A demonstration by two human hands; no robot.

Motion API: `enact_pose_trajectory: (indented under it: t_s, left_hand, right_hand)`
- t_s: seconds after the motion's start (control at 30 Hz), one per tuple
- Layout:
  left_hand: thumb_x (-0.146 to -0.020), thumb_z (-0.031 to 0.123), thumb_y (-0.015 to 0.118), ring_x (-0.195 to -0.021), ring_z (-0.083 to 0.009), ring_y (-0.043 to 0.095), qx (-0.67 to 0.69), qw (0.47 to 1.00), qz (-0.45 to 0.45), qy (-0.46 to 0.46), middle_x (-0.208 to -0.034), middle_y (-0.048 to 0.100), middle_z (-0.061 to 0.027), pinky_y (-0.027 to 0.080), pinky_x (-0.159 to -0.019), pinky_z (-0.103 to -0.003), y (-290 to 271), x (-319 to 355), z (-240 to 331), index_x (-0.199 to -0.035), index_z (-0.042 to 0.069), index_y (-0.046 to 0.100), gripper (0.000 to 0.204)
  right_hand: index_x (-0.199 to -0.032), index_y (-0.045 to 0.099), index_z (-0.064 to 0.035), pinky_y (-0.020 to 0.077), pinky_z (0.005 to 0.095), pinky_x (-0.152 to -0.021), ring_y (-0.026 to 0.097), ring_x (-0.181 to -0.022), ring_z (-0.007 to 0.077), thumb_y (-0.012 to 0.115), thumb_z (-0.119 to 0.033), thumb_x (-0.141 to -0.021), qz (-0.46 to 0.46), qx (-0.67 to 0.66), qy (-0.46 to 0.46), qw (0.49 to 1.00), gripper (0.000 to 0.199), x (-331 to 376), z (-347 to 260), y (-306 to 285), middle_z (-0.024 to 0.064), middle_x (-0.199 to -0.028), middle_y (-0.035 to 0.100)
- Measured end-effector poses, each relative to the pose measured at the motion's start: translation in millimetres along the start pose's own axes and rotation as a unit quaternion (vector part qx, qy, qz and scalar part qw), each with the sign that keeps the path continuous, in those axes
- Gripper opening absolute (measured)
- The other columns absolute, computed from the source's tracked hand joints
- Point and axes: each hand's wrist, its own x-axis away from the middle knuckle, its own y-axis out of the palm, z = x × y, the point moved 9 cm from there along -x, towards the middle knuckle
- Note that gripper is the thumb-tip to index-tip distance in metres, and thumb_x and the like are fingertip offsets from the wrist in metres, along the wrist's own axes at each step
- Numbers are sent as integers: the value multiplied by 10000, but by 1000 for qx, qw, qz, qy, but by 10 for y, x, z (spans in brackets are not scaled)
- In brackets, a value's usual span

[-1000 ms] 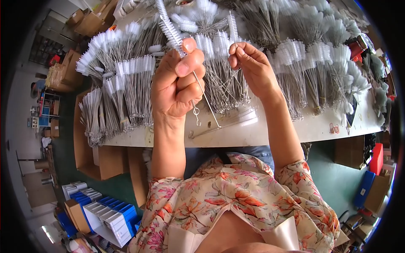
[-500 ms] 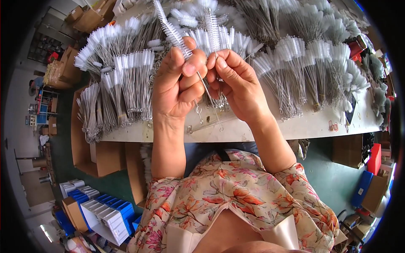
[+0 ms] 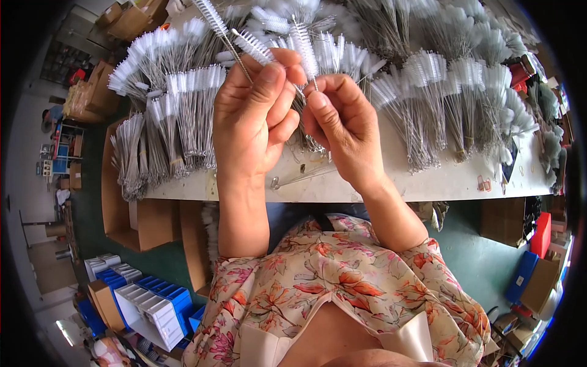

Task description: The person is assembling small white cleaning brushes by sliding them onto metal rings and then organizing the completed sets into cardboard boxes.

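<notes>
My left hand (image 3: pixel 247 119), raised over the table's front part, is closed on two white-bristled wire tube brushes. One long brush (image 3: pixel 211 18) points up and to the left, its twisted wire running down into my fingers. Beside it, the bristles of a second brush (image 3: pixel 252 46) stick out near my index finger. My right hand (image 3: pixel 348 125) is close by on the right, thumb and fingertips pinching the wire stem of an upright tube brush (image 3: pixel 304 49). The lower stems are mostly hidden behind my hands.
Bundles of similar brushes (image 3: pixel 192 116) stand along the left of the white table (image 3: pixel 391 191), with more bundles (image 3: pixel 422 110) at right. A few loose wire stems (image 3: pixel 306 177) lie near the front edge. Cardboard boxes (image 3: pixel 159 226) and blue-and-white bins (image 3: pixel 150 312) sit below left.
My left hand has turned, and its long brush has moved up and left. A second brush now shows in that hand. My right hand keeps its pinch, almost in the same place.
</notes>
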Motion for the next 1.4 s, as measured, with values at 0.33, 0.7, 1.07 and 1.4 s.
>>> enact_pose_trajectory:
  t_s: [0.33,0.7,1.07,1.4]
  left_hand:
    - [-821,20,600,-499,6,439,-178,955,113,207,-878,634,-111,277,-359,-160,-5,128,346,-1013,-13,557,200]
    - [-878,64,527,-436,23,280,-156,957,85,231,-855,640,-153,244,-365,-147,-51,142,392,-918,-41,568,120]
    - [-886,101,526,-408,15,239,-164,953,111,230,-749,621,-185,206,-338,-155,-151,128,541,-886,-57,578,167]
    - [-908,147,495,-406,8,240,-98,978,70,172,-676,588,-127,193,-343,-158,-177,64,395,-966,-64,569,230]
  right_hand:
    - [-911,560,3,443,196,-540,557,-613,58,590,-40,-839,112,207,-186,954,89,119,-277,-126,29,-688,589]
    - [-883,565,20,452,192,-555,567,-633,63,595,-22,-831,81,182,-169,965,73,133,-262,-87,43,-727,602]
    - [-910,558,-9,399,172,-510,501,-573,47,555,-129,-881,-16,-22,61,998,123,103,-11,-24,10,-681,568]
    - [-926,573,-57,225,154,-417,324,-471,8,480,-224,-923,-85,-119,174,974,192,187,193,68,-16,-631,533]
